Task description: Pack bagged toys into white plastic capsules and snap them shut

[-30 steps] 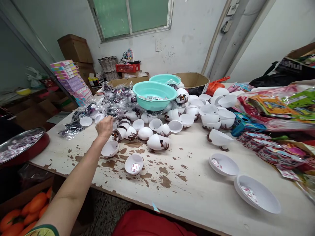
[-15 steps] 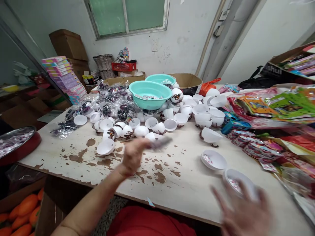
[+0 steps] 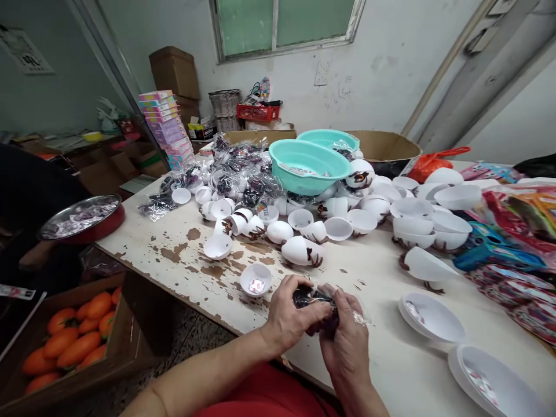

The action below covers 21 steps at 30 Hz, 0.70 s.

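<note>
Where its white paint has flaked off in brown patches, the worktable (image 3: 182, 255) carries nearly everything in view. Largest on it is the teal basin (image 3: 309, 166), which sits toward the far edge with a second teal basin (image 3: 329, 138) behind it and a cardboard box (image 3: 386, 146) beyond that. Around the basins spreads a heap of white plastic egg halves (image 3: 369, 208), some open side up and some with dark claw-like trim. To their left lies a pile of clear bagged toys (image 3: 243, 174). Two wide white shells (image 3: 432, 317) rest near the right front edge. One small white half (image 3: 256, 280), with a little packet inside, stands just left of the hands. Off the table's left end are a red-rimmed tray (image 3: 82, 219) and a box of orange items (image 3: 69, 341) on the floor.

At the near edge, the left hand (image 3: 291, 315) and the right hand (image 3: 345, 341) meet. Both are curled closed around a small clear bag holding a dark toy (image 3: 313, 297), fingers pinching the plastic just above the tabletop.
</note>
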Tool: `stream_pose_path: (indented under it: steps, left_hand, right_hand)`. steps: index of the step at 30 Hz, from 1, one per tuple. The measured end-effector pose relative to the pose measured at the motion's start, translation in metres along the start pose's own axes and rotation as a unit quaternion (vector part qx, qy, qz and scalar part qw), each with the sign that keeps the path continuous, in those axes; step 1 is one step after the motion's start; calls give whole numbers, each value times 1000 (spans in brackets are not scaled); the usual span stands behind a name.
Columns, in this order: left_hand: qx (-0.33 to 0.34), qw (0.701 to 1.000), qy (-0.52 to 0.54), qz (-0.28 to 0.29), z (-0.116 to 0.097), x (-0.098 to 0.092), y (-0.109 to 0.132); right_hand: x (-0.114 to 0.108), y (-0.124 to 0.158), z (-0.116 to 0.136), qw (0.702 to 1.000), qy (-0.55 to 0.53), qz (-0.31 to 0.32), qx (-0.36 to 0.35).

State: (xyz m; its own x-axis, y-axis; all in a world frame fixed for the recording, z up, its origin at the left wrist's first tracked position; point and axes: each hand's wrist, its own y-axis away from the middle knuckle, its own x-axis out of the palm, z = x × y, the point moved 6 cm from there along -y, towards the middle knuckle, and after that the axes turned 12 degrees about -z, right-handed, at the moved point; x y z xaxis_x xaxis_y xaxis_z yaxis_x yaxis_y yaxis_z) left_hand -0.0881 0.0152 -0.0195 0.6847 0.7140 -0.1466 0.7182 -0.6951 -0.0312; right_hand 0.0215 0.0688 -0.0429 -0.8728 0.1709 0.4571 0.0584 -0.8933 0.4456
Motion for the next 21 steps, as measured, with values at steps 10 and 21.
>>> stream_pose_path:
  steps: [10, 21]
  left_hand:
    - [418, 883, -209, -56, -34, 10, 25]
    - [349, 925, -68, -135, -38, -5, 23]
  right_hand:
    - [-17, 1, -16, 989, 114, -48, -80]
    - [-1, -12, -13, 966, 236, -9, -101]
